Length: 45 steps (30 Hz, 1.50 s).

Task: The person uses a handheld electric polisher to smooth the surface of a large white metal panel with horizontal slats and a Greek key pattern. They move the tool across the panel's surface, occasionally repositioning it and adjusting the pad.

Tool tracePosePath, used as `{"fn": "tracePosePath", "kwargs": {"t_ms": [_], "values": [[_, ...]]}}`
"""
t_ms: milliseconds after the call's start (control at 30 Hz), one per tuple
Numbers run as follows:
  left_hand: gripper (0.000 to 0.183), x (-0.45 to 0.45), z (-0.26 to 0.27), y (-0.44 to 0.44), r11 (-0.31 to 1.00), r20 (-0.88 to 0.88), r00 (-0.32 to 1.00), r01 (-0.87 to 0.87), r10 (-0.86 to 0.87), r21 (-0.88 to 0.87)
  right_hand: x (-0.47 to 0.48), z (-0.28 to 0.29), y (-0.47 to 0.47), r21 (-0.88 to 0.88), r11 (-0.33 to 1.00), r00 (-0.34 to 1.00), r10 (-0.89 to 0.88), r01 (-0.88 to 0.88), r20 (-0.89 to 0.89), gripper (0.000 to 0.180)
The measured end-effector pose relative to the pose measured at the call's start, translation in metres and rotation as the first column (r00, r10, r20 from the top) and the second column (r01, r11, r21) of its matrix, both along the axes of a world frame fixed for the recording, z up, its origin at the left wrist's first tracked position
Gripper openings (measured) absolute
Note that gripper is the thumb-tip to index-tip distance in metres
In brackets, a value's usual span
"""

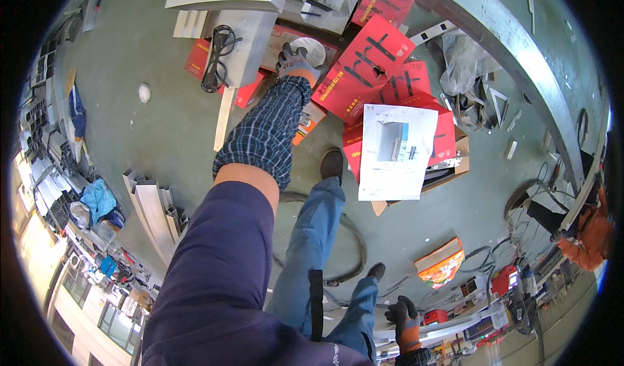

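Observation:
My left hand, in a grey and orange work glove, reaches to a round whitish disc lying on a reddish box; its fingers are at the disc's left edge, and whether they grip it cannot be told. To its right, red cardboard boxes with black marker strokes lie piled at angles. A printed sheet of paper rests over the lower boxes. My right hand, gloved in dark grey and orange, hangs low near my leg, fingers partly curled, with nothing visible in it. Black-framed glasses lie on a metal profile left of my left hand.
A curved-looking metal beam crosses the upper right. Metal profiles stand at left. Hoses and cables lie on the green floor, near an orange-and-white bag. A person in orange is at the far right.

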<state>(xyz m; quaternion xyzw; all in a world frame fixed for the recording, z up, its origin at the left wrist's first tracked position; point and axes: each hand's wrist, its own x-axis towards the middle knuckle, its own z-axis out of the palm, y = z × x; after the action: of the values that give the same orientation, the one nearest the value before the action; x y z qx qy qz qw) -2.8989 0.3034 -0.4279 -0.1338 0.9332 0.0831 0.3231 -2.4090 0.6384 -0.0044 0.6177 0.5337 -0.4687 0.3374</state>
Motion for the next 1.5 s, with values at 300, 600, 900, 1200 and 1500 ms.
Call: {"fn": "tracePosePath", "kwargs": {"t_ms": [300,600,900,1200,1500], "values": [[0.112,0.011,-0.065,-0.035,0.968,-0.019,0.974,-0.221,0.225,0.12,-0.018,-0.003,-0.031,-0.117,0.993,0.999,-0.002,-0.002,-0.033,0.041],[0.099,0.013,-0.044,-0.047,0.954,-0.082,0.994,-0.041,0.068,0.295,0.007,-0.02,-0.012,-0.068,0.997,0.999,-0.039,0.037,-0.025,0.044],[0.095,0.018,-0.025,-0.031,0.979,-0.145,0.988,-0.015,0.046,0.205,0.024,-0.028,-0.014,-0.099,0.993,0.997,-0.061,0.056,-0.04,0.039],[0.096,0.016,-0.021,-0.022,0.985,-0.057,0.995,-0.067,0.077,0.16,0.024,-0.034,-0.01,-0.099,0.99,0.995,-0.104,0.102,-0.011,0.038],[0.083,0.018,-0.049,-0.049,0.947,-0.082,0.993,-0.05,0.08,0.317,0.03,-0.043,-0.005,-0.122,0.987,0.993,-0.109,0.103,-0.039,0.04]]}}
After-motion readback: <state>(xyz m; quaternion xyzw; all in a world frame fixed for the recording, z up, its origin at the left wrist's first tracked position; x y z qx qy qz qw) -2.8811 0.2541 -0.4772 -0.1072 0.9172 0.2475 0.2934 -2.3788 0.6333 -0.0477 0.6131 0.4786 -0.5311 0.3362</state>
